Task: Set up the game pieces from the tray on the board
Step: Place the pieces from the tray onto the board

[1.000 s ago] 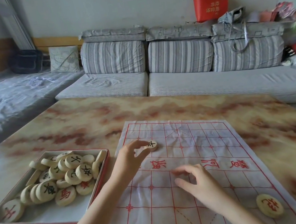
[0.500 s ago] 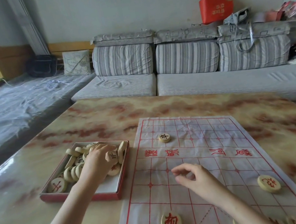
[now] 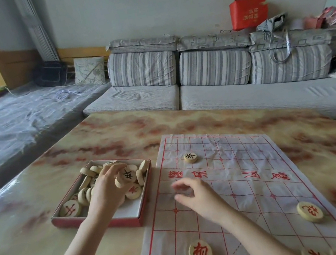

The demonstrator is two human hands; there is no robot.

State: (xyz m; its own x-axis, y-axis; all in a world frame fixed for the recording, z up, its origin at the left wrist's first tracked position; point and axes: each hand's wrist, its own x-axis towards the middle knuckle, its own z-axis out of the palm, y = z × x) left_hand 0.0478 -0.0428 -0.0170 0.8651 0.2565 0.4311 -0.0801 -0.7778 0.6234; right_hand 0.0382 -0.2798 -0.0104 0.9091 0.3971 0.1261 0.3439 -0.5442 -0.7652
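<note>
Bottom centre: red-marked piece (image 3: 200,253) flat on near edge of board (image 3: 254,158). Second red piece (image 3: 310,211) at board's lower right. Right hand (image 3: 197,197) over board's left half, fingers loosely curled, blurred, nothing in them. Centre left: left hand (image 3: 106,191) in tray (image 3: 120,221), fingertips pinching tilted black-marked piece (image 3: 127,175) over heap of pieces (image 3: 84,196). Farther up board: lone black piece (image 3: 190,157). Counter (image 3: 22,236) beneath; sofa (image 3: 223,97) beyond.

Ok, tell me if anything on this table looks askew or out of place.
The paper board is creased and rumpled rather than flat. In the tray, the pieces are heaped, several tilted on edge. Nothing looks spilled or broken.
</note>
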